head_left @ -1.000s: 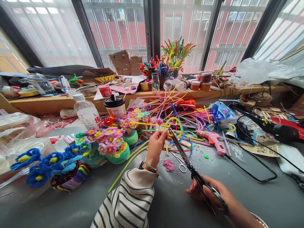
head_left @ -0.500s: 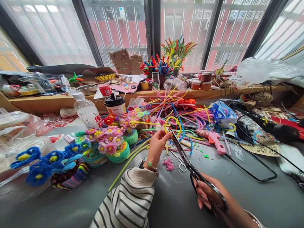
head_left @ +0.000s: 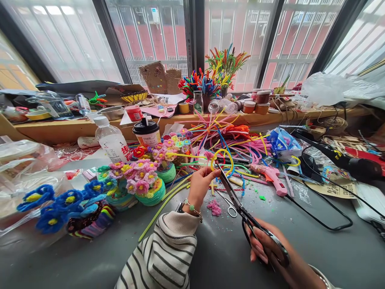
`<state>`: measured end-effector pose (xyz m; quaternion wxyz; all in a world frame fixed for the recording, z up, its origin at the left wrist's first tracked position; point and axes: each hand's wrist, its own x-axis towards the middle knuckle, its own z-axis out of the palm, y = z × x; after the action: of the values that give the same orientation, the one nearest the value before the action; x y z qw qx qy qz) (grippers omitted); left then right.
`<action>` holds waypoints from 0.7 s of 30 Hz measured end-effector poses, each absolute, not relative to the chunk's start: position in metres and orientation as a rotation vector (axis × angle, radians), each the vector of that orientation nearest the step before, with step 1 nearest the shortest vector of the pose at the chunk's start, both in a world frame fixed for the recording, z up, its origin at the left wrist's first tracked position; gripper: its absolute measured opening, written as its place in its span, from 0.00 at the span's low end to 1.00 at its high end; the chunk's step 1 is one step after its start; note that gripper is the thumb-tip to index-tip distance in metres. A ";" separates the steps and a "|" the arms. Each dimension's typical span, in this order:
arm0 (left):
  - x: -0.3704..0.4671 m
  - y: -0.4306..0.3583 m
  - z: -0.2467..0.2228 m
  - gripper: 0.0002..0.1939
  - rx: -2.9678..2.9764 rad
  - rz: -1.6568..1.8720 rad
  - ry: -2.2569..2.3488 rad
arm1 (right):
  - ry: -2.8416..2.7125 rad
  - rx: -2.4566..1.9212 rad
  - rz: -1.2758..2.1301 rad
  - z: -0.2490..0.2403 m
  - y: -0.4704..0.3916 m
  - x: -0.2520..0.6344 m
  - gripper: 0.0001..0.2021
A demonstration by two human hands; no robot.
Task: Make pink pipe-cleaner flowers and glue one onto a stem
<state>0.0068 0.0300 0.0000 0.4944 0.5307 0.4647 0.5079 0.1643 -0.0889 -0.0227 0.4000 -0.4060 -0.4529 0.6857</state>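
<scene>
My left hand (head_left: 200, 185) is raised above the middle of the table, with thumb and forefinger pinched on a looped yellow pipe cleaner (head_left: 232, 160). A fuzzy pink piece (head_left: 208, 155) shows just above those fingers; whether they hold it too I cannot tell. In my right hand (head_left: 264, 241) is a large pair of scissors (head_left: 232, 194) with dark handles. Its blades point up and away, their tips at the yellow loop beside my left fingertips. Below them on the table lie a pink fuzzy flower (head_left: 214, 207) and small white-handled scissors (head_left: 231, 210).
Pipe-cleaner flowers in pots (head_left: 150, 194) and blue flowers (head_left: 69, 199) stand to the left, near a bottle (head_left: 111, 140) and a lidded cup (head_left: 146, 134). Loose pipe cleaners (head_left: 240, 140) pile up behind my hands. A pink glue gun (head_left: 272, 178) with a black cord lies right.
The whole view has shifted slightly. The yellow loop sits a little differently at the scissor tips, while both hands keep nearly the same pose and grip.
</scene>
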 end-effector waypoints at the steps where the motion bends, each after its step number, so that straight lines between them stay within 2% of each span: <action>1: 0.007 0.030 0.001 0.10 1.274 1.225 1.128 | -1.147 -1.034 1.730 -0.022 -0.089 0.164 0.13; 14: 0.009 0.032 0.000 0.09 1.190 1.181 1.079 | -1.054 -1.008 1.804 -0.021 -0.087 0.163 0.12; 19: 0.010 0.032 -0.002 0.09 1.208 1.135 1.071 | -0.979 -0.966 1.870 -0.024 -0.081 0.168 0.17; 21: 0.010 0.032 -0.002 0.09 1.214 1.134 1.075 | -0.964 -0.991 1.843 -0.021 -0.082 0.166 0.16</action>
<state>0.0102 0.0319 -0.0024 0.5493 0.5125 0.4539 0.4791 0.1660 -0.0819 -0.0213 0.4067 -0.3930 -0.3821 0.7309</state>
